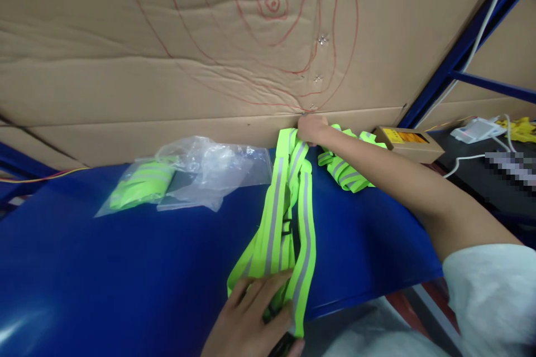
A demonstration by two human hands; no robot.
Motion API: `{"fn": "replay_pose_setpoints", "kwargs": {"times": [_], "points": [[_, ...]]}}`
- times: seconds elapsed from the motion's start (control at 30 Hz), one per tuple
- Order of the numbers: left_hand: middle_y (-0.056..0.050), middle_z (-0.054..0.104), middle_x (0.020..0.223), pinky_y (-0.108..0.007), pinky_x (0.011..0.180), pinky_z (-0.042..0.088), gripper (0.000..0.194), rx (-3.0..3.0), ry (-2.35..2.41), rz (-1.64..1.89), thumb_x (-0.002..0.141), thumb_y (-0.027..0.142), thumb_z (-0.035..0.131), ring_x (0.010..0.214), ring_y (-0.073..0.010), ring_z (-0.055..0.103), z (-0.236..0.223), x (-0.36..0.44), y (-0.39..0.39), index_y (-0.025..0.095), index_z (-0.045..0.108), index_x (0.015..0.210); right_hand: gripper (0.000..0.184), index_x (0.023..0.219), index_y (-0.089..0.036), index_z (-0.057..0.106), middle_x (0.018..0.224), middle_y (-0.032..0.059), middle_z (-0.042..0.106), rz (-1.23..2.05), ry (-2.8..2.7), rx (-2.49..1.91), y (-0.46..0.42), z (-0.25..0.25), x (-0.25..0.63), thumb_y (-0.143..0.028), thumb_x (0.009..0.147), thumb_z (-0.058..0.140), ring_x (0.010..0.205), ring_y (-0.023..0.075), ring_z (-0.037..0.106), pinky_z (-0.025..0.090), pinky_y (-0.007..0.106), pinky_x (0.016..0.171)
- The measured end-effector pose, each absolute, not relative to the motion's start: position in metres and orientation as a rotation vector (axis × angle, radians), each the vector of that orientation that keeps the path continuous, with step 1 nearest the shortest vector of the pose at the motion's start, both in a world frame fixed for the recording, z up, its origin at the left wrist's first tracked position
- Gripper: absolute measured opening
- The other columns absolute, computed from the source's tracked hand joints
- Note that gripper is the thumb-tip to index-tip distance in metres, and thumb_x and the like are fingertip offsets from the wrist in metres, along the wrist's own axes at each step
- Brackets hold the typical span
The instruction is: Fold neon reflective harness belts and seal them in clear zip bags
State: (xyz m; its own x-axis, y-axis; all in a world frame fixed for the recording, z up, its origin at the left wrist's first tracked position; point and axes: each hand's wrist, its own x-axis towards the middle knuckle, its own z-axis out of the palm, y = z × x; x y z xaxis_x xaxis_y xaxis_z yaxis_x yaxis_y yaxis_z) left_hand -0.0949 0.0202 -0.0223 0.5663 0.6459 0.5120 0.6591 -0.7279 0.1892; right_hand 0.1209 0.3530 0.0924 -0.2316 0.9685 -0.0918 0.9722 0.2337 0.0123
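Long neon yellow-green reflective straps with a grey stripe lie stretched front to back on the blue table. A small black buckle shows partway along them. At their far end, against the cardboard, my right hand is closed on the strap; its fingertips are hidden. My left hand grips the near end, with its fingers bent over the bands and a black piece by its thumb. Right of the far end, partly behind my right forearm, lies a bundle of similar reflective straps.
A clear plastic bag with folded straps lies at the left, beside crumpled clear bags. A cardboard wall with red rings stands behind the blue table. At the right are a small carton, white cables and a blue frame post.
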Motion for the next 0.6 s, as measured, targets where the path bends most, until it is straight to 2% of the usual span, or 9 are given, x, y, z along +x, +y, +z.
{"fn": "replay_pose_setpoints", "kwargs": {"times": [0.1,0.2,0.3,0.37,0.4,0.5,0.53,0.6], "points": [[0.002,0.072,0.129,-0.038,0.086,0.056,0.019,-2.778,-1.213,-0.911,0.082,0.043,0.075,0.102,-0.0226,0.071,-0.021,-0.095,0.018,0.031,0.073,0.096,0.032,0.122,-0.015,0.065,0.119,0.0087,0.068,-0.312,2.27,1.88,0.355,0.099,0.12,-0.038,0.1,0.064,0.099,0.0199,0.069,0.061,0.039,0.085],[0.001,0.073,0.127,-0.039,0.088,0.056,0.016,-2.812,-1.282,-0.929,0.083,0.041,0.074,0.103,-0.023,0.071,-0.017,-0.094,0.017,0.031,0.074,0.095,0.031,0.122,-0.015,0.065,0.115,0.0083,0.07,-0.387,2.275,1.852,0.35,0.112,0.124,-0.037,0.101,0.063,0.096,0.0195,0.07,0.061,0.038,0.083],[-0.001,0.073,0.125,-0.04,0.088,0.056,0.015,-2.834,-1.27,-0.944,0.085,0.041,0.072,0.103,-0.0239,0.072,-0.013,-0.094,0.017,0.029,0.074,0.094,0.033,0.128,-0.015,0.064,0.123,0.0143,0.07,-0.266,2.412,1.83,0.328,0.119,0.126,-0.024,0.097,0.064,0.11,0.0292,0.068,0.056,0.04,0.089],[-0.001,0.074,0.125,-0.039,0.087,0.056,0.015,-2.839,-1.26,-0.936,0.086,0.041,0.072,0.102,-0.0237,0.072,-0.012,-0.094,0.018,0.029,0.073,0.093,0.044,0.136,-0.014,0.06,0.137,0.0197,0.064,-0.168,2.539,1.761,0.306,0.117,0.123,-0.014,0.092,0.063,0.126,0.0371,0.061,0.051,0.042,0.096],[-0.001,0.074,0.125,-0.039,0.086,0.056,0.014,-2.838,-1.259,-0.926,0.086,0.042,0.072,0.102,-0.0234,0.072,-0.012,-0.095,0.018,0.029,0.073,0.092,0.047,0.137,-0.014,0.06,0.14,0.0205,0.062,-0.167,2.587,1.687,0.294,0.116,0.12,-0.012,0.09,0.064,0.129,0.0379,0.059,0.05,0.043,0.097],[0.001,0.074,0.125,-0.038,0.087,0.056,0.014,-2.824,-1.265,-0.903,0.085,0.042,0.073,0.103,-0.0228,0.073,-0.011,-0.095,0.019,0.03,0.073,0.093,0.043,0.123,-0.02,0.071,0.125,0.0093,0.074,-0.38,2.594,1.324,0.269,0.118,0.117,-0.015,0.081,0.078,0.113,0.0287,0.068,0.053,0.032,0.087],[0.001,0.074,0.125,-0.038,0.087,0.056,0.014,-2.824,-1.266,-0.909,0.085,0.042,0.073,0.103,-0.0225,0.072,-0.011,-0.095,0.02,0.03,0.072,0.093,0.041,0.121,-0.022,0.072,0.12,0.0052,0.076,-0.5,2.583,1.194,0.266,0.122,0.119,-0.018,0.081,0.079,0.108,0.0246,0.071,0.053,0.028,0.084],[0.001,0.074,0.125,-0.037,0.087,0.055,0.014,-2.831,-1.254,-0.932,0.085,0.04,0.073,0.103,-0.0218,0.072,-0.011,-0.095,0.02,0.03,0.073,0.094,0.037,0.127,-0.023,0.07,0.121,0.0025,0.076,-0.693,2.635,1.066,0.27,0.133,0.127,-0.022,0.091,0.07,0.104,0.0193,0.071,0.052,0.024,0.082]]}}
